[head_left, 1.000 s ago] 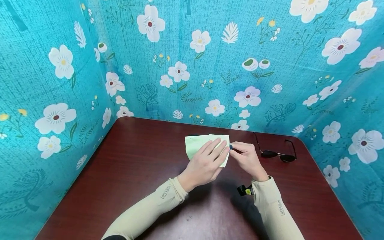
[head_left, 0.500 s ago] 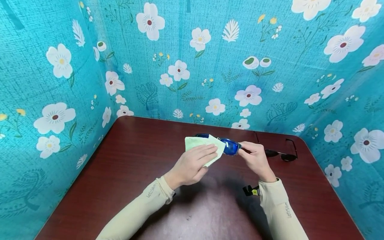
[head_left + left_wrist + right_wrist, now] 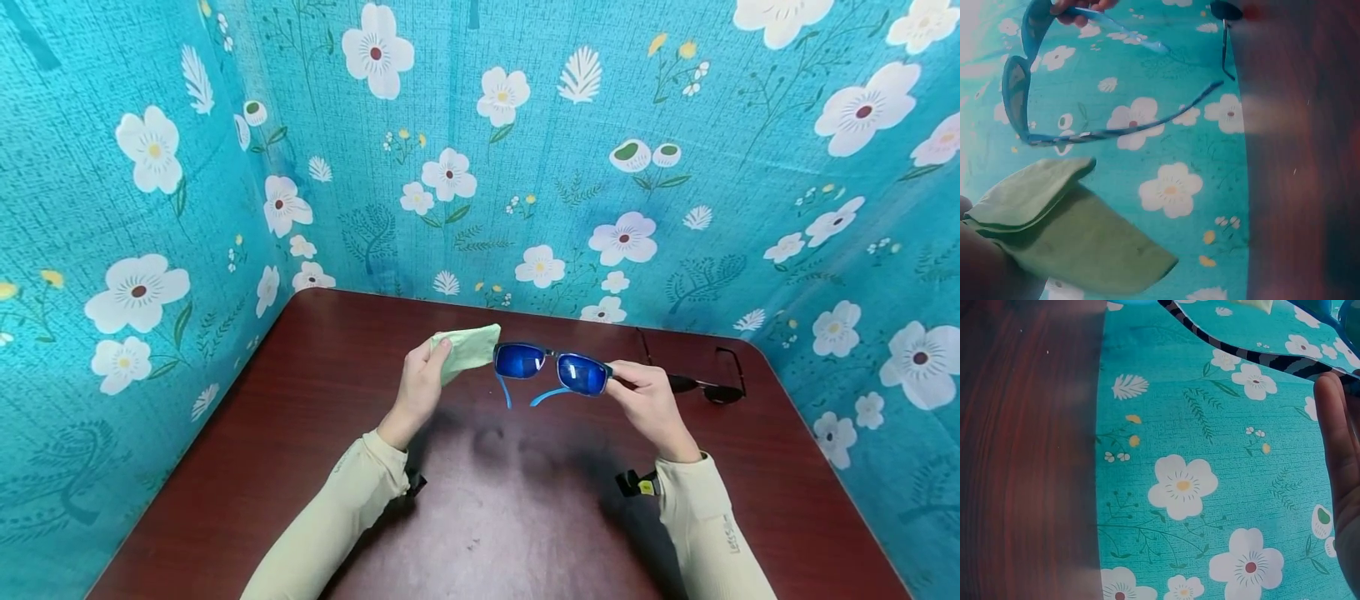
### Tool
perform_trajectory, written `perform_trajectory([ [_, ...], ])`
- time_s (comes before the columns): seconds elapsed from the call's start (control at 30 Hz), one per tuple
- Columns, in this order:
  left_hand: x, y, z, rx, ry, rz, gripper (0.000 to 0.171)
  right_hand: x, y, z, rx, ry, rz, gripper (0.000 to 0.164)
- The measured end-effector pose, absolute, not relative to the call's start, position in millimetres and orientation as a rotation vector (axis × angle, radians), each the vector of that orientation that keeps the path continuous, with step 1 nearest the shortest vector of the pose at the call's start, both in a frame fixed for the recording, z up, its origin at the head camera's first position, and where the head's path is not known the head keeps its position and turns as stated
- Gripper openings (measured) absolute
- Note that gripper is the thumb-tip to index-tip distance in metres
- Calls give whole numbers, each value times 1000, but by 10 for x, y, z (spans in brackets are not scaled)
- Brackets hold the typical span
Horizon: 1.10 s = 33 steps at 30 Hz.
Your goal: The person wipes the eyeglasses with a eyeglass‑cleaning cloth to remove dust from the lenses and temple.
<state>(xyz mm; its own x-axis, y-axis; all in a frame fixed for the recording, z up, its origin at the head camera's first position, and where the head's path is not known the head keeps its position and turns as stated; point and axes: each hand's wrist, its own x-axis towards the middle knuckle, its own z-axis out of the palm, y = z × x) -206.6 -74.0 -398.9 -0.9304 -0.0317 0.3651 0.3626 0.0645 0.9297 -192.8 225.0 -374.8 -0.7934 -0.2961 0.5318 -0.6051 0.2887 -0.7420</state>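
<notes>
Since half a second ago the pale green cloth point(image 3: 471, 348) has come off the blue-lensed sunglasses point(image 3: 582, 375) — the left hand point(image 3: 416, 387) pinches it, thumb on top, just beside them. The right hand point(image 3: 651, 406) pinches their right hinge end above the bench point(image 3: 360, 358), long axis left-to-right, dipping rightward, unfolded temples pointing downward — its sleeve point(image 3: 705, 508) reads "LetsSlim".

Black thin-framed sunglasses point(image 3: 722, 394) lie on a glossy red-brown wood-grain table point(image 3: 345, 367), turquoise white-flowered cloth point(image 3: 480, 221) hanging beyond it.
</notes>
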Motion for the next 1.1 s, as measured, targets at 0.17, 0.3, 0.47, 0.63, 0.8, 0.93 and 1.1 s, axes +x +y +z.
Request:
perform_trajectory([
  [0.17,-2047,-645,-3983,-297,-2025,-2152,32,-1936,2240,-3767,873,-2243,1541,18],
  [0.3,-2032,-578,-3976,-310,-2017,-2230,34,-1941,2228,-3794,902,-2222,1560,18],
  [0.47,-2013,-534,-3985,-353,-1916,-2405,36,-1959,2247,-3839,909,-2181,1584,19],
  [0.63,-2016,-523,-4007,-399,-1792,-2612,38,-2016,2289,-3922,859,-2170,1639,15],
  [0.8,-2041,-519,-4018,-389,-1792,-2638,37,-2041,2287,-3985,783,-2195,1669,10],
  [0.93,-2069,-516,-4030,-423,-1754,-2659,35,-2025,2259,-3986,726,-2188,1723,13],
  [1.1,-2100,-545,-4073,-574,-1616,-2813,47,-1977,2227,-3947,688,-2181,1752,16],
])
